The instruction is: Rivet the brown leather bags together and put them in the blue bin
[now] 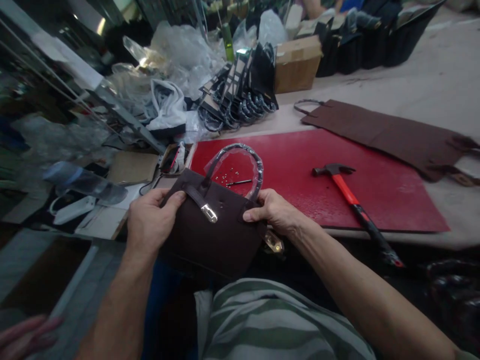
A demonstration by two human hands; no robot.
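Note:
A small dark brown handbag [213, 240] with a plastic-wrapped loop handle [240, 150] and a strap ending in a metal clasp [209, 213] is held over my lap. My left hand [150, 222] grips its left edge, thumb on the front flap. My right hand [273, 210] holds the right edge, thumb pressed on the flap. A second metal fitting [275, 244] hangs at the bag's right side, under my right wrist.
A red mat [375, 200] lies on the table with a red-handled hammer [350, 197], small rivets [228, 175] and a thin tool [238, 183]. Brown leather pieces [382, 132] lie beyond it. Stacked bag handles [240, 95], a cardboard box [298, 62] and plastic wrap crowd the back.

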